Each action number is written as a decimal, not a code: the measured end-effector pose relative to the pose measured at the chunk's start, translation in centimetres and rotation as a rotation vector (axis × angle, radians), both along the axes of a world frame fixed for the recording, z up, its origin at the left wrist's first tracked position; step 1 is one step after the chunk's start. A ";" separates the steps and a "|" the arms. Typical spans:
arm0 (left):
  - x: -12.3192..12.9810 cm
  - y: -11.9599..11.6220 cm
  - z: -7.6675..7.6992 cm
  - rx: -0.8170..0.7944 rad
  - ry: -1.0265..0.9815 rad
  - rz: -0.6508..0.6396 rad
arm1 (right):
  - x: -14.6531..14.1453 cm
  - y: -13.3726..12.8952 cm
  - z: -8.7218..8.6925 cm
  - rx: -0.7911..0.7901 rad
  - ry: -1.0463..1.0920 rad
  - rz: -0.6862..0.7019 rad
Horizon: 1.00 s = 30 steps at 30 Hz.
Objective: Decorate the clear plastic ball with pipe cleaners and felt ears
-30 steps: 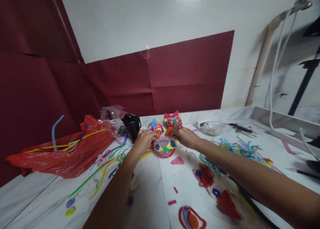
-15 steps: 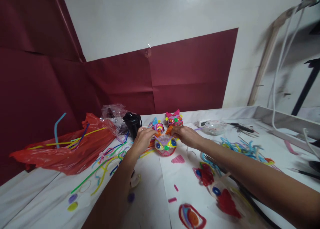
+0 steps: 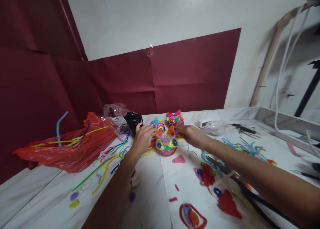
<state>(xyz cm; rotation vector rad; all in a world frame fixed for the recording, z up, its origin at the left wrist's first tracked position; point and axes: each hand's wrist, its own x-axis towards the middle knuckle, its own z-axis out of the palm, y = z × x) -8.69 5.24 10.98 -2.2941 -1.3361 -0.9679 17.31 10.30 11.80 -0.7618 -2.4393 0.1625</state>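
Observation:
In front of me stands a cat-face craft [image 3: 166,151] on a clear, round plastic base, with blue-and-yellow eyes, a green nose and orange ears [image 3: 170,130]. A purple pipe cleaner [image 3: 165,138] curves across its forehead between my hands. My left hand [image 3: 144,136] pinches at the strip's left end, close to the left orange ear. At the opposite end, beside the right ear, my right hand [image 3: 191,135] has its fingers closed; the fingertips are partly hidden. Behind are a pink-eared cat face [image 3: 176,119] and another colourful face [image 3: 158,125].
A black lidded cup [image 3: 133,121] stands beyond my left hand. Left lie a red plastic bag [image 3: 67,155] and loose pipe cleaners. Under my right forearm are scissors [image 3: 220,165] and red heart pieces [image 3: 228,204]. A pink piece [image 3: 178,159] lies in front of the craft.
The purple pipe cleaner has gone from a V shape to a shallower curve. My right fingers have shifted slightly outward, showing more of the right orange ear. The view has moved slightly.

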 end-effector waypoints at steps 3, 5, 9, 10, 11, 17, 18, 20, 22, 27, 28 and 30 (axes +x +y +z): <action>0.8 -1.0 0.2 0.116 -0.140 0.050 | 1.0 0.3 0.7 -0.102 0.167 -0.029; 1.3 -1.5 0.0 0.187 -0.298 0.068 | 1.8 0.4 1.6 -0.215 0.302 -0.013; 1.9 -2.0 -1.2 0.155 -0.619 0.061 | 3.0 0.1 4.0 -0.478 0.649 0.023; 2.1 -1.9 -1.8 0.109 -0.688 0.060 | 3.2 0.0 4.5 -0.506 0.716 0.014; 2.2 -1.7 -2.5 0.051 -0.754 0.059 | 3.4 -0.1 5.1 -0.520 0.769 0.005; 2.6 0.3 -6.6 -0.287 -1.157 0.069 | 3.7 0.3 6.8 -0.471 0.917 -0.034; 2.7 0.5 -7.1 -0.323 -1.196 0.075 | 3.7 0.3 6.7 -0.463 0.925 -0.038; 2.7 0.7 -7.9 -0.371 -1.237 0.094 | 3.8 0.4 6.4 -0.467 0.927 -0.042; 2.8 0.7 -8.6 -0.408 -1.249 0.098 | 3.7 0.3 5.8 -0.492 0.921 -0.049; 3.0 0.3 -9.6 -0.504 -1.198 0.088 | 2.5 -0.4 4.3 -0.568 0.889 -0.016; 3.1 0.2 -9.7 -0.520 -1.188 0.085 | 2.1 -0.6 4.1 -0.580 0.886 0.003; 3.4 0.0 -9.7 -0.536 -1.177 0.063 | 1.1 -1.1 4.0 -0.597 0.880 0.052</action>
